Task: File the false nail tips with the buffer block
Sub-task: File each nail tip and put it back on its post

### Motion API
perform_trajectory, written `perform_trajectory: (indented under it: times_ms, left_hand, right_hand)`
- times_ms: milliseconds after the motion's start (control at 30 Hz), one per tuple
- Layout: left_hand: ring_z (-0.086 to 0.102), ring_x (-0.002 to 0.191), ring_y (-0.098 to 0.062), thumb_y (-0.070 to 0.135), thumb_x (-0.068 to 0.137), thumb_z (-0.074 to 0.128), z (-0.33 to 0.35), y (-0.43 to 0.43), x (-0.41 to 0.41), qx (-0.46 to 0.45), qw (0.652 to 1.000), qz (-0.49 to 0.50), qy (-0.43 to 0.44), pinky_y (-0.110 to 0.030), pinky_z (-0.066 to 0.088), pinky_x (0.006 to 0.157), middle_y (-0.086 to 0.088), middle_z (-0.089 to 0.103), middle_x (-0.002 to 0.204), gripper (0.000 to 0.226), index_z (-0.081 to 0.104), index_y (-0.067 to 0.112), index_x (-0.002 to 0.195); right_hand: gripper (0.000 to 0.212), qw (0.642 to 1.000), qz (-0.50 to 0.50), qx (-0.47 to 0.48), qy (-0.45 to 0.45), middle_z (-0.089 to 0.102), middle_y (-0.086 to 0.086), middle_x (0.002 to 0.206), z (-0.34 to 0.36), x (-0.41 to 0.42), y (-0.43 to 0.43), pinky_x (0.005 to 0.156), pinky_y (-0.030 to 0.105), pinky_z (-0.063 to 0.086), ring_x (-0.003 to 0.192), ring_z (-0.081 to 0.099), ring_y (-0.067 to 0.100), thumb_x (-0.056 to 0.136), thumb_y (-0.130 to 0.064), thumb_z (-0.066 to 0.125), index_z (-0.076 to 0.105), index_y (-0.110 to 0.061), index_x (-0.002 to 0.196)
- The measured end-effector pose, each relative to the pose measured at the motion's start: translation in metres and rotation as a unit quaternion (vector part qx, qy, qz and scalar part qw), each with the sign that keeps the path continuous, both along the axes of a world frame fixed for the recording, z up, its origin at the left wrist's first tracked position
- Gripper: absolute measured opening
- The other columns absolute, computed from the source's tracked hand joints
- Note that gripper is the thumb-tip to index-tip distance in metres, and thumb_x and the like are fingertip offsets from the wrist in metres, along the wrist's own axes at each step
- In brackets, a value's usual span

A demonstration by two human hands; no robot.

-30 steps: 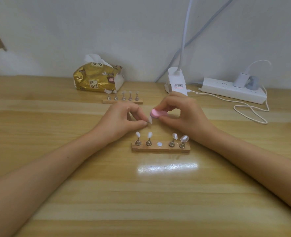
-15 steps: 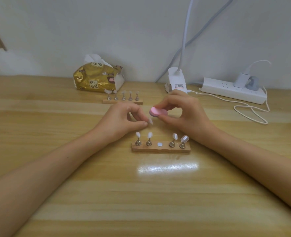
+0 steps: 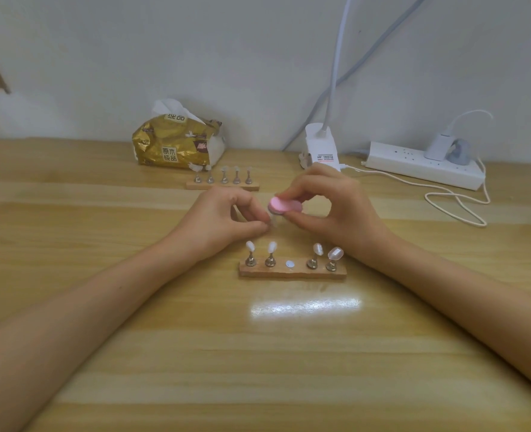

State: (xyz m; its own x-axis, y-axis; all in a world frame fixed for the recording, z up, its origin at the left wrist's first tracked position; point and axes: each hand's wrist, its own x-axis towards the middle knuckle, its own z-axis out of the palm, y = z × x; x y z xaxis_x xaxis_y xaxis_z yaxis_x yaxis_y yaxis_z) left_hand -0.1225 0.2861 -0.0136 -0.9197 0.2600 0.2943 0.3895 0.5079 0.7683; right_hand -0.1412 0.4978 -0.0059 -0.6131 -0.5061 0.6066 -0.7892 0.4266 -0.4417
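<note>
My right hand (image 3: pixel 332 210) pinches a pink buffer block (image 3: pixel 284 205) between thumb and fingers. The buffer lies against a small clear nail tip (image 3: pixel 273 220) that my left hand (image 3: pixel 220 222) pinches just left of it. Both hands hover above a wooden stand (image 3: pixel 292 272) at the table's middle. That stand carries several nail tips on metal pegs, and its centre spot shows only a bare round magnet (image 3: pixel 289 263).
A second wooden stand (image 3: pixel 222 185) with several pegs sits farther back. Behind it lie a gold tissue pack (image 3: pixel 177 143), a white lamp base (image 3: pixel 320 148) and a white power strip (image 3: pixel 423 165) with a looping cable (image 3: pixel 457 204) on the right.
The pink buffer has shifted slightly back and forth over the nail tip. Both hands otherwise stay in place above the stand.
</note>
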Motion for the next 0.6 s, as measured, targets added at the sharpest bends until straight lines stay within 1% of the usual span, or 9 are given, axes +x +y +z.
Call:
perform_trajectory:
  times_ms: [67,100,200,300,333,433,467,533,600]
  left_hand:
    - [0.050,0.048,0.003,0.017,0.077,0.082,0.0003,0.0003,0.0004,0.008,1.000,-0.001,0.000,-0.007,0.035,0.049,0.022,0.066,0.063,0.013,0.072,0.025,0.073]
    - [0.050,0.048,0.004,0.016,0.077,0.082,0.0002,0.0002,0.0000,0.007,1.000,0.002,0.001,-0.007,0.036,0.049,0.023,0.065,0.063,0.012,0.073,0.024,0.074]
    - [0.052,0.050,0.003,0.010,0.078,0.081,-0.0003,0.0000,-0.0009,-0.004,1.000,0.003,-0.003,-0.008,0.038,0.051,0.024,0.066,0.063,0.015,0.075,0.023,0.077]
    - [0.051,0.049,0.004,0.017,0.077,0.083,-0.0006,-0.0002,0.0002,0.009,1.000,-0.001,-0.004,-0.007,0.036,0.050,0.021,0.066,0.063,0.010,0.074,0.022,0.075]
    - [0.051,0.048,0.004,0.018,0.077,0.083,-0.0006,-0.0001,0.0003,0.009,1.000,0.001,-0.003,-0.007,0.036,0.050,0.022,0.065,0.062,0.010,0.074,0.022,0.075]
    - [0.052,0.049,0.003,0.011,0.078,0.082,-0.0001,-0.0003,-0.0004,-0.001,1.000,0.001,-0.008,-0.008,0.037,0.050,0.023,0.067,0.064,0.016,0.074,0.025,0.075]
    - [0.051,0.049,0.002,0.011,0.078,0.082,0.0002,-0.0001,-0.0002,0.001,1.000,-0.001,-0.010,-0.009,0.037,0.050,0.021,0.067,0.064,0.017,0.074,0.026,0.074]
    - [0.051,0.049,0.003,0.015,0.077,0.083,0.0004,-0.0001,0.0002,0.007,1.000,-0.001,-0.007,-0.008,0.036,0.050,0.021,0.067,0.064,0.015,0.073,0.027,0.073]
    - [0.052,0.050,0.003,0.014,0.078,0.082,0.0003,0.0000,0.0002,0.004,1.000,0.003,-0.003,-0.007,0.036,0.050,0.023,0.066,0.065,0.016,0.073,0.027,0.074]
  right_hand:
    - [0.012,0.998,0.048,0.034,0.032,0.063,0.005,0.092,-0.0023,0.0025,-0.0027,0.078,0.023,0.050,0.081,0.062,0.015,0.082,-0.004,0.081,0.076,-0.003,0.093]
    - [0.011,0.998,0.039,0.038,0.026,0.063,0.005,0.091,-0.0028,0.0013,-0.0035,0.077,0.023,0.049,0.080,0.062,0.014,0.083,-0.004,0.081,0.076,-0.003,0.093]
    - [0.010,0.999,-0.025,-0.011,-0.017,0.062,0.003,0.090,-0.0012,-0.0047,0.0015,0.079,0.023,0.048,0.080,0.061,0.011,0.084,-0.005,0.080,0.076,-0.005,0.093]
    - [0.012,0.999,0.039,0.015,0.020,0.064,0.007,0.091,-0.0020,-0.0007,-0.0009,0.079,0.024,0.050,0.082,0.063,0.016,0.083,-0.006,0.081,0.076,-0.004,0.094]
    - [0.011,0.999,0.043,0.024,0.015,0.063,0.006,0.091,-0.0029,-0.0011,-0.0014,0.079,0.024,0.049,0.082,0.063,0.015,0.084,-0.006,0.080,0.076,-0.004,0.093]
    - [0.010,0.999,-0.025,-0.026,-0.032,0.064,0.003,0.088,-0.0016,-0.0060,0.0020,0.078,0.031,0.052,0.082,0.063,0.015,0.085,-0.012,0.080,0.076,-0.005,0.091]
    - [0.010,0.999,-0.021,-0.032,-0.022,0.065,0.005,0.088,-0.0011,-0.0049,0.0017,0.078,0.032,0.053,0.082,0.064,0.017,0.085,-0.011,0.080,0.075,-0.004,0.091]
    - [0.009,0.999,0.030,0.001,0.019,0.065,0.009,0.089,-0.0024,-0.0010,-0.0013,0.078,0.028,0.053,0.081,0.064,0.018,0.084,-0.007,0.080,0.075,-0.003,0.091]
    - [0.009,1.000,0.020,0.009,-0.008,0.065,0.008,0.089,-0.0037,-0.0024,-0.0020,0.079,0.029,0.053,0.081,0.064,0.017,0.085,-0.008,0.080,0.075,-0.003,0.091]
